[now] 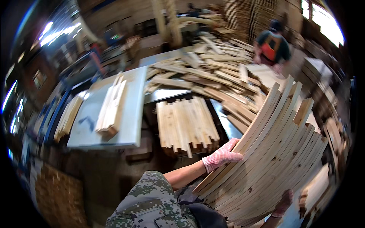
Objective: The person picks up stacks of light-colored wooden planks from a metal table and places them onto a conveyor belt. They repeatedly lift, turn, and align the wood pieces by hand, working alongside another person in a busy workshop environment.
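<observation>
A wide row of pale wooden boards (262,167) stands side by side in front of me, tilted, with uneven far ends. My left hand (223,155), in a pink-and-white knit glove, is closed on the left edge of this row, thumb over the outermost board. At the lower right, my right hand (284,203) wears a similar glove and presses against the row's opposite side; its fingers are partly hidden and in shadow. Together the two hands grip the boards from both sides.
A heap of loose boards (224,72) covers the table ahead. A neat stack of boards (186,123) lies left of my hands. Further left, a pale-blue machine table (85,125) carries a small bundle of strips (112,106). Another person (272,45) in a red apron stands far right.
</observation>
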A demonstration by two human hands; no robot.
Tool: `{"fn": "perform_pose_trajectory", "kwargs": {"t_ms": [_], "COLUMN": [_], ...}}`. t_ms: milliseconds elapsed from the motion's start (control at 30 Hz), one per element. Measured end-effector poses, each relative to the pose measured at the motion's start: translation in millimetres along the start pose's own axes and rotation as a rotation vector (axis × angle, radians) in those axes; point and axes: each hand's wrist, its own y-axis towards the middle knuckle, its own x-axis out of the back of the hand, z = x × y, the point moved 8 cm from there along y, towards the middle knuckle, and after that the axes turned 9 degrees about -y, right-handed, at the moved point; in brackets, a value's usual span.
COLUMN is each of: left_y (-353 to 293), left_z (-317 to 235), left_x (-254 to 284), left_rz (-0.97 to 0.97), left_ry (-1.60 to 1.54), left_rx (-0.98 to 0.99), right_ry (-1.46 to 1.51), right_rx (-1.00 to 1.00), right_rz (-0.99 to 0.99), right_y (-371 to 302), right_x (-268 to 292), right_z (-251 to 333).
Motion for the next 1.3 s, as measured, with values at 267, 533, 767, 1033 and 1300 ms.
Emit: {"fn": "perform_pose_trajectory", "kwargs": {"t_ms": [267, 533, 767, 1033, 1300], "left_y": [-295, -664, -921, -1105, -1199], "left_z": [-136, -189, -166, -164, -286], "left_x": [184, 357, 381, 363, 419], "left_rz": [-0.49, -0.947, -1.411, -1.644, -2.014], "left_ry": [-0.075, -0.092, -0.19, -0.351, -0.094], "left_rx": [-0.31, -0.569, -0.717, -0.997, -1.122], "right_ry": [0.43, 0.595, 0.512, 0.596, 0.89], "right_rx": [-0.002, -0.084, -0.187, -0.138, -0.2], "right_rz": [0.607, 1.114, 1.527, 1.923, 2.062], "right_y": [-66, -288, -455, -628, -773], "right_x": [-412, -762, -945, -1099, -1264], "right_z": [226, 342, 380, 474, 548]}}
